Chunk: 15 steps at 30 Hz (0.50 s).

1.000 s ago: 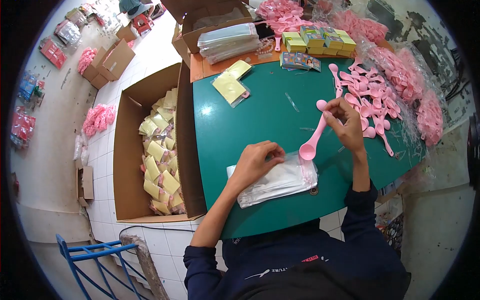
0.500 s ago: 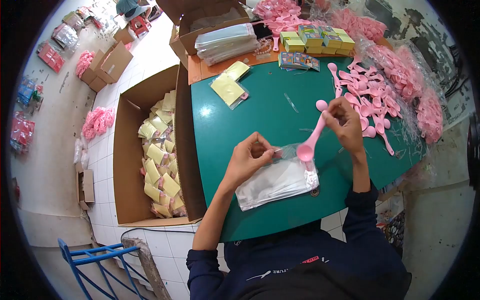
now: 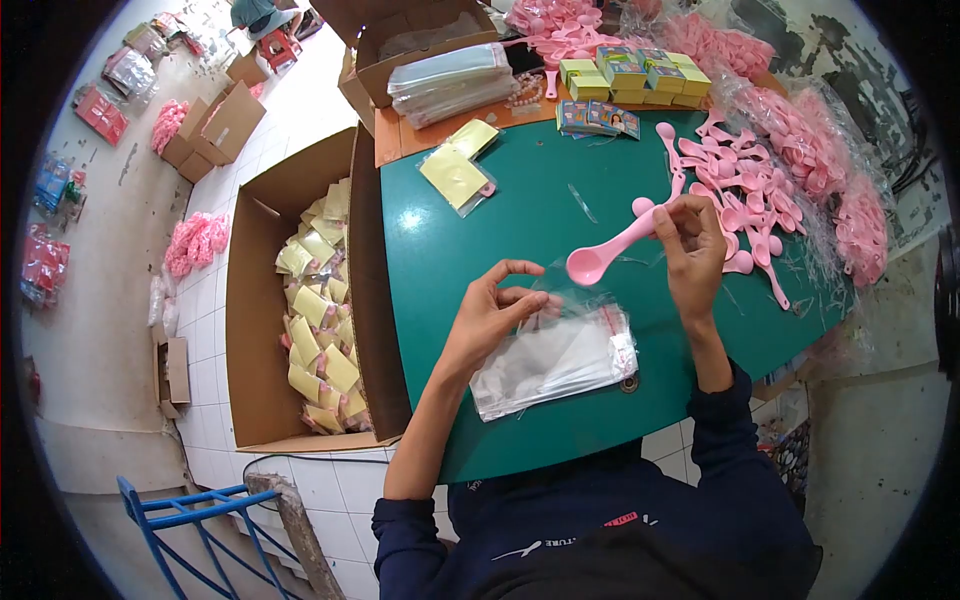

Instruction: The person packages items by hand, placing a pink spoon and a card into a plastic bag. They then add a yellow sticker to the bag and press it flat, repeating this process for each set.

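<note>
My right hand [image 3: 693, 245] pinches a pink plastic spoon [image 3: 625, 240] near the end of its handle, its bowl pointing left above the table. My left hand [image 3: 503, 312] has its thumb and fingers at a thin clear plastic bag [image 3: 560, 295], with the index finger raised; the bag's mouth lies just below the spoon bowl. Under it rests a stack of clear bags [image 3: 555, 370] on the green table [image 3: 450, 420]. Beyond my right hand lies a loose heap of pink spoons [image 3: 745, 190].
A deep carton [image 3: 375, 290] of packed yellow-card bags stands left of the table. Two filled packets [image 3: 455, 178], picture cards [image 3: 597, 119], yellow card stacks [image 3: 635, 80] and more clear bags [image 3: 450, 85] lie at the back. A blue metal frame [image 3: 200, 515] stands lower left.
My right hand has swung the spoon from steep to flatter, its bowl moving up and left. The fingers of my left hand have spread at the bag.
</note>
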{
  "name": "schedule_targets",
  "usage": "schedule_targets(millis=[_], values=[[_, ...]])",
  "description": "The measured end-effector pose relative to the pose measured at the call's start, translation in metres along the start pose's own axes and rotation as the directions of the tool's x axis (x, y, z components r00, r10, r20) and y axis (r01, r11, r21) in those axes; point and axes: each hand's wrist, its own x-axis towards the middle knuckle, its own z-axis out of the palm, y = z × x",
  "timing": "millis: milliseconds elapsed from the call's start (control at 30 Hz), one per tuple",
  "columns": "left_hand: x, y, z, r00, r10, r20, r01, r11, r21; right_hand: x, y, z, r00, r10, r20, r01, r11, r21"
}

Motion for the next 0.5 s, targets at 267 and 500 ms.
schedule_targets(millis=[267, 500], values=[[0.0009, -0.0021, 0.0009, 1.0, -0.005, -0.011, 0.005, 0.999, 0.033, -0.0055, -0.0053, 0.0081, 0.999, -0.02, 0.033, 0.015, 0.99, 0.141], [-0.0005, 0.0023, 0.0033, 1.0, 0.003, -0.004, -0.003, 0.999, 0.044, -0.0082, -0.0064, 0.0098, 0.999, -0.03, 0.044, 0.024, 0.991, 0.132]])
